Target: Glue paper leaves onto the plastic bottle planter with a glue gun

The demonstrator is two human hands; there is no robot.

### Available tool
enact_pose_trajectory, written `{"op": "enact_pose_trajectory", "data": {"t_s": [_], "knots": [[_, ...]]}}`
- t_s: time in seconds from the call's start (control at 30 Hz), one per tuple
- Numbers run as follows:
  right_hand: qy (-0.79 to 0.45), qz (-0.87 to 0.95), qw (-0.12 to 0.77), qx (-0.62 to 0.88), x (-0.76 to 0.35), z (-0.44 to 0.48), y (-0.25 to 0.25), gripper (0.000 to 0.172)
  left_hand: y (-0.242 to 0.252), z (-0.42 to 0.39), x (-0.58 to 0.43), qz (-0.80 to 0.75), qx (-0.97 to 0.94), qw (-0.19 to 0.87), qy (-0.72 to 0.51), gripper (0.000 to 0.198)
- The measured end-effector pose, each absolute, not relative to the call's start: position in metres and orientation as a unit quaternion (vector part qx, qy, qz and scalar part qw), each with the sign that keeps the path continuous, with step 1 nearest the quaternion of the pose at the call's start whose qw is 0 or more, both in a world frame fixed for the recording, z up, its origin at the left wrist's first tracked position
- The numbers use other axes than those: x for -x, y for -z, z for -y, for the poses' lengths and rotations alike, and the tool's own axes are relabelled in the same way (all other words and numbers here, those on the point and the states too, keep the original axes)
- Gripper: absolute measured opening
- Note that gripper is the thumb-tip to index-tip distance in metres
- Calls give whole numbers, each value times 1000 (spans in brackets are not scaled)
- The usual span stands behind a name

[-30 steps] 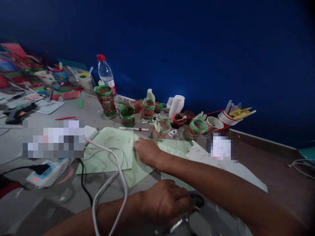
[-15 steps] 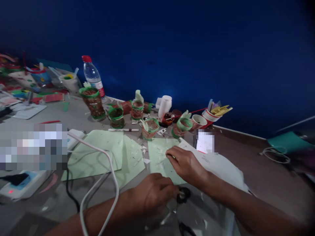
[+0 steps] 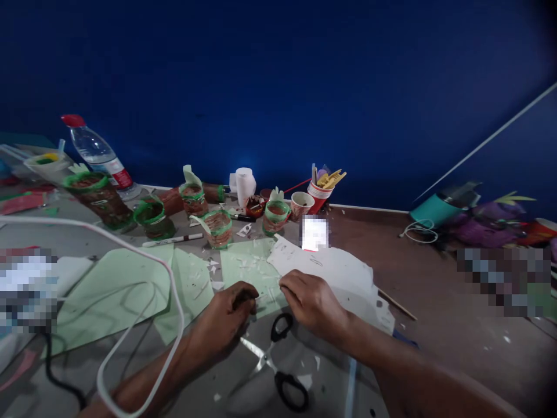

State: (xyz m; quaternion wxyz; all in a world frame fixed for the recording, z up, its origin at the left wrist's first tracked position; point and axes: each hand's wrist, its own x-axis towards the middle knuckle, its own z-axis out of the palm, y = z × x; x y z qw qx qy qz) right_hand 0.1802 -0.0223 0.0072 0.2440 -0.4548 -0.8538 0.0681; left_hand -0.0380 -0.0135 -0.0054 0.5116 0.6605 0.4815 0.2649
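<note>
My left hand is closed, thumb against curled fingers, over the near edge of a pale green sheet. A tiny pale bit shows by its fingertips, too small to name. My right hand is closed in a pinch over the same sheet and a white cut sheet. Whatever its fingertips hold is hidden. Black-handled scissors lie with blades apart on the table below and between my hands, touched by neither. Several small paper scraps are scattered on and around the green sheets.
Several brown cups with green rims, such as this one, stand behind the paper. A bottle with a red cap leans at left in view. A white cable loops over my left forearm. A thin stick lies at right.
The view has swung to the right. My left hand has moved away from the scissors' handle and up beside my right hand. The scissors now show whole on the table.
</note>
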Motion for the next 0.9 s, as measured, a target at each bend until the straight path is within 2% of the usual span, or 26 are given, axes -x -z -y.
{"op": "enact_pose_trajectory", "data": {"t_s": [0.1,0.23,0.43,0.57,0.7,0.9], "knots": [[-19,880,229,415,-172,24,-7,19,8,14,37,-464,-581,606,-282,15],[32,908,225,351,-161,22,-11,20,8,16,38,-425,-477,705,-307,27],[62,933,240,262,-142,12,-24,22,-6,14,60,-407,-440,718,-354,40],[46,945,216,240,-119,6,-34,16,-19,22,87,-447,-477,626,-425,36],[16,955,177,237,-95,-1,-42,16,-29,30,113,-461,-612,516,-382,16],[-55,924,160,342,-75,-22,-33,23,-22,15,139,-568,-716,217,-344,19]]}}
